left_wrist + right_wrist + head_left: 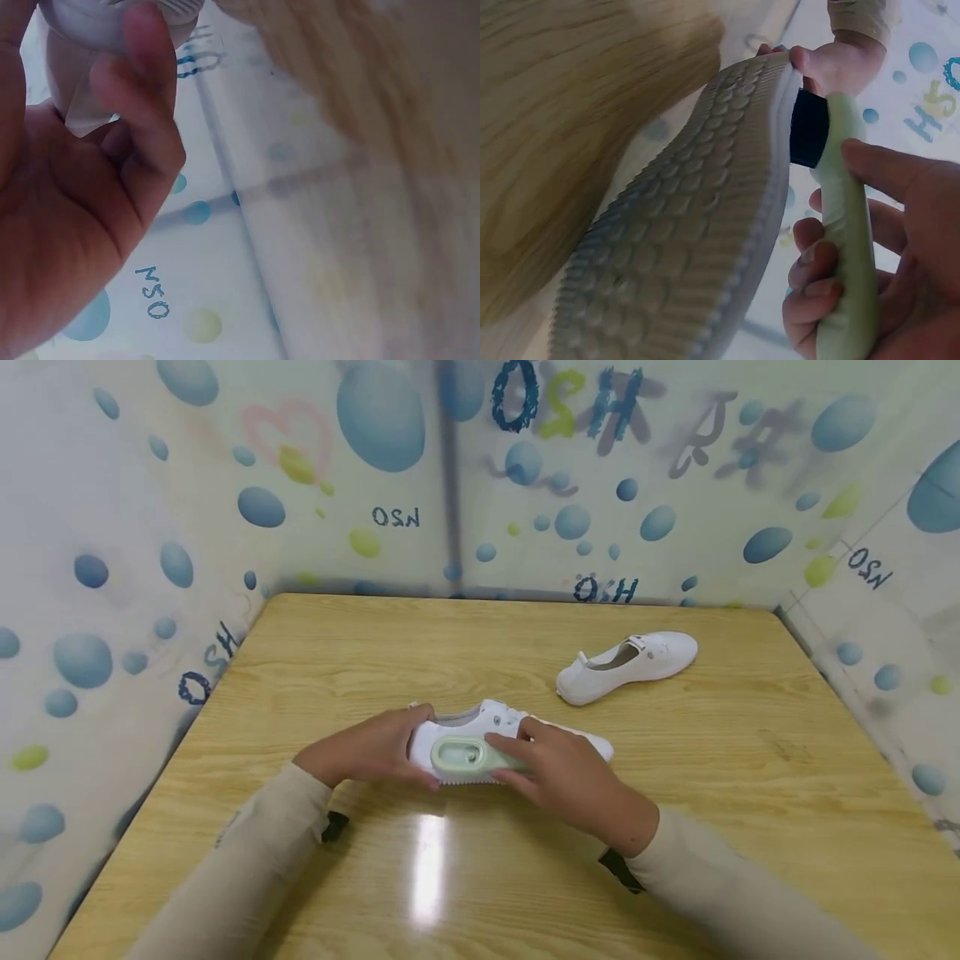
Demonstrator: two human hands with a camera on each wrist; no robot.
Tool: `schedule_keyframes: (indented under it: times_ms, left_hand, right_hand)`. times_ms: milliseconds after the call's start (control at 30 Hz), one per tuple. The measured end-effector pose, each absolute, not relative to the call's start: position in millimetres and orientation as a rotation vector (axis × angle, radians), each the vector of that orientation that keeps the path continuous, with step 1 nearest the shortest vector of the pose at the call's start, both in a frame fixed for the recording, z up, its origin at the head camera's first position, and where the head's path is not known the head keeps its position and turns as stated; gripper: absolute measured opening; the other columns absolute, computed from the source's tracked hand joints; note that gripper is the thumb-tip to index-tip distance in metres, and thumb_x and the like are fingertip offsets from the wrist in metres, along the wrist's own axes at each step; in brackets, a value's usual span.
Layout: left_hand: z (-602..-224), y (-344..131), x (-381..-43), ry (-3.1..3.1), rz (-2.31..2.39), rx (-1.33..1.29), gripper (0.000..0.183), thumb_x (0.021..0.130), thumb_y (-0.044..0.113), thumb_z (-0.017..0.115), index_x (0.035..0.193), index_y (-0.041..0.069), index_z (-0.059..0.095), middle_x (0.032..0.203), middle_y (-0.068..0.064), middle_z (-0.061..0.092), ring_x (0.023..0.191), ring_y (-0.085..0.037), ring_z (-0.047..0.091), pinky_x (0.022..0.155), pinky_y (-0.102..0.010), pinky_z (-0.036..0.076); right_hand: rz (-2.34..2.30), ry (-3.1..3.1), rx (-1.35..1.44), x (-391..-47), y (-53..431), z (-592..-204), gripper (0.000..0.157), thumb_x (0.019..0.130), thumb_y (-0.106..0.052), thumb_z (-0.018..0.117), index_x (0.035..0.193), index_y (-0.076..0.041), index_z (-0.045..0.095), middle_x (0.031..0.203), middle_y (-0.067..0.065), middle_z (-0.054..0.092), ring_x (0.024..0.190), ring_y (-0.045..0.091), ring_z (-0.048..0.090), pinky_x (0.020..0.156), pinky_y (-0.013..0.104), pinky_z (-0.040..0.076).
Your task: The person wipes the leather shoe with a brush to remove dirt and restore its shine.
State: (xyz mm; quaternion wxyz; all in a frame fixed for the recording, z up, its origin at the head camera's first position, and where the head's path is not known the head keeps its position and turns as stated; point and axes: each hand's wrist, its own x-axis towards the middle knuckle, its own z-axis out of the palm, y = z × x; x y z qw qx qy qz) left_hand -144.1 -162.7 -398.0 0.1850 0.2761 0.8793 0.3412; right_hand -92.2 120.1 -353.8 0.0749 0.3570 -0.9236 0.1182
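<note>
A white shoe (470, 724) is held on its side above the table, its toe toward the right. My left hand (378, 745) grips it round the heel; in the left wrist view, the curled fingers of that hand (82, 195) show below the heel. My right hand (573, 781) holds a pale green brush (459, 756) by its handle. In the right wrist view, the dark bristles (808, 129) of the brush press against the shoe's side near the heel, and the bumpy sole (682, 202) faces the camera.
A second white shoe (626, 667) stands on the wooden table (360, 643) at the back right, its toe pointing right. Walls with a bubble pattern (378, 410) enclose the table behind and on both sides.
</note>
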Motion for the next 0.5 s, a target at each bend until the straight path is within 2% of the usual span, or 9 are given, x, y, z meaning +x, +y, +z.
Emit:
schedule_keyframes:
  times_ms: [267,367,500]
  left_hand:
    - [-399,-164,-146,2.431,1.014,0.779,0.060,0.067,0.031,0.094,0.108,0.017,0.051,0.105,0.004,0.066,0.092,-0.013,0.062,0.084,-0.034,0.050]
    - [-399,-165,-147,2.441,1.006,0.773,0.061,0.067,0.032,0.094,0.108,0.017,0.052,0.102,0.004,0.066,0.090,-0.013,0.061,0.082,-0.032,0.050]
    - [-400,-165,-147,2.445,0.987,0.765,0.063,0.067,0.035,0.093,0.110,0.015,0.051,0.095,0.002,0.063,0.082,-0.012,0.058,0.072,-0.029,0.049]
  right_hand:
    - [0.306,-2.797,1.068,-95,96,-353,0.044,0.089,-0.043,0.073,0.128,-0.023,0.068,0.096,0.002,0.061,0.069,0.011,0.052,0.054,0.023,0.041]
    - [0.316,-2.831,1.046,-94,98,-351,0.045,0.089,-0.044,0.072,0.129,-0.023,0.068,0.095,0.002,0.061,0.067,0.010,0.051,0.053,0.024,0.040]
    - [0.318,-2.910,0.986,-90,113,-346,0.045,0.090,-0.044,0.071,0.130,-0.024,0.068,0.094,0.002,0.063,0.066,0.010,0.049,0.053,0.025,0.040]
